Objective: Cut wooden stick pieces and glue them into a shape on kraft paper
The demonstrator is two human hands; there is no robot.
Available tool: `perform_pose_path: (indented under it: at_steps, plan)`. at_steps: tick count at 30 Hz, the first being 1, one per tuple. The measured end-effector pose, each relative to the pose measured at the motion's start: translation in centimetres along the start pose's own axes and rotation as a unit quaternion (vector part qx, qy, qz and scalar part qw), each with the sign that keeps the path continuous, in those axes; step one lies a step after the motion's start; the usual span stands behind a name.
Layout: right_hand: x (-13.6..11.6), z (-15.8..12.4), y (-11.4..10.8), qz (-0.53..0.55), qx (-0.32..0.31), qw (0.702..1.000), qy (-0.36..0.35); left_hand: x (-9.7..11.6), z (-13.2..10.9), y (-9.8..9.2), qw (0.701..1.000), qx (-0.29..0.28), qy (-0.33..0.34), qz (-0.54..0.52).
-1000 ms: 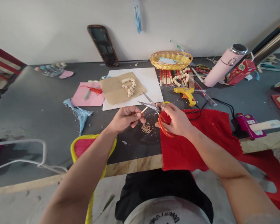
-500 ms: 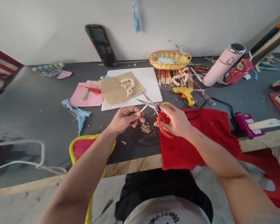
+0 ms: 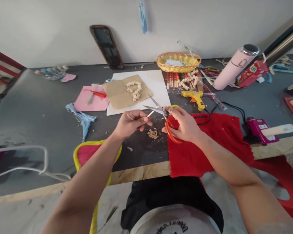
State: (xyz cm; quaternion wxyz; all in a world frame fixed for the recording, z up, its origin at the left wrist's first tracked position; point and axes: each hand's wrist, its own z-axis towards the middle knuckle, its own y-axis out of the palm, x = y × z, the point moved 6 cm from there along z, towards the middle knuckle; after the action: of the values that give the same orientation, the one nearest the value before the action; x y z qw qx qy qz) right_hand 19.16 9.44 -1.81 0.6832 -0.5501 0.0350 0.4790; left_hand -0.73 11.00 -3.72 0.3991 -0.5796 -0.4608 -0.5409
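Observation:
My left hand (image 3: 133, 123) pinches a thin pale wooden stick (image 3: 150, 113) between thumb and fingers. Orange-handled scissors (image 3: 169, 128) are gripped in my right hand (image 3: 183, 123), their blades parted around the far end of the stick. Below, on the dark tabletop, lies a small heap of short cut stick pieces (image 3: 152, 133) with crumbs about it. Beyond my hands, a curved shape made of pale bits (image 3: 134, 90) rests on brown paper (image 3: 117, 92), which overlaps a white board (image 3: 158, 85).
A red cloth (image 3: 210, 143) hangs over the table's front edge at right. Behind it are a yellow glue gun (image 3: 194, 98), a wicker basket (image 3: 178, 62) and a pink flask (image 3: 235, 66). A purple power socket (image 3: 261, 130) stands far right. Blue tassels (image 3: 84, 118) lie left.
Almost nothing differs; the whole view has shifted slightly. Both hands keep their hold, with the scissor blades still parted around the stick.

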Motion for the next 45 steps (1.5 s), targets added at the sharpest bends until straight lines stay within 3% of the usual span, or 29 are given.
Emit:
perform_pose_path:
  at_steps: [12,23,36,45]
  plan:
    - [-0.3,-0.1,0.0,0.006,-0.002,1.000,-0.001,-0.6,0.0,-0.1,0.999,-0.030,-0.003,-0.029]
    - [-0.1,0.1,0.4,0.013,-0.021,0.999,-0.022,-1.2,-0.1,0.1,0.994,-0.085,-0.045,-0.045]
    - [-0.4,0.0,0.2,0.012,-0.013,1.000,-0.021,-1.0,-0.2,0.4,0.991,-0.106,-0.047,-0.060]
    - [-0.5,0.2,0.1,0.035,-0.024,0.998,-0.042,-1.1,-0.5,0.8,0.981,-0.147,-0.108,-0.065]
